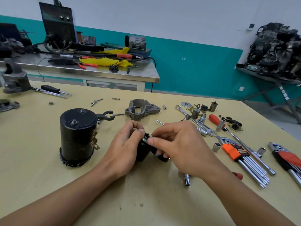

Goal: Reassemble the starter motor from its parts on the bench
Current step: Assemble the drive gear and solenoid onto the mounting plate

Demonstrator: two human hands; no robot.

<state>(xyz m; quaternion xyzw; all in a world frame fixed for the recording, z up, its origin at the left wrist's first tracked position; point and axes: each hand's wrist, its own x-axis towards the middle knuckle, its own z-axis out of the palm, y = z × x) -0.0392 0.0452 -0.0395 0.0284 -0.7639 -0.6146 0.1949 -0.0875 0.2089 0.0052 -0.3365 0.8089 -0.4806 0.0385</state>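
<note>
One wide-angle view rides on my head, facing forward and down along my forearms; my left hand (128, 142) and right hand (182, 147) sit close beneath it, mid-frame; the table (146, 201) fills the lower half; the wall (195, 22) stands well beyond.

motor body (77, 137) left of hands, housing (141, 110) behind, hex keys (242, 159) right

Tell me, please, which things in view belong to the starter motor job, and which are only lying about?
Belong to the job:
- small black part, held by left hand and right hand
- black motor body
- grey end housing

Lying about:
- yellow cloth
- welding machine
- engine
</note>
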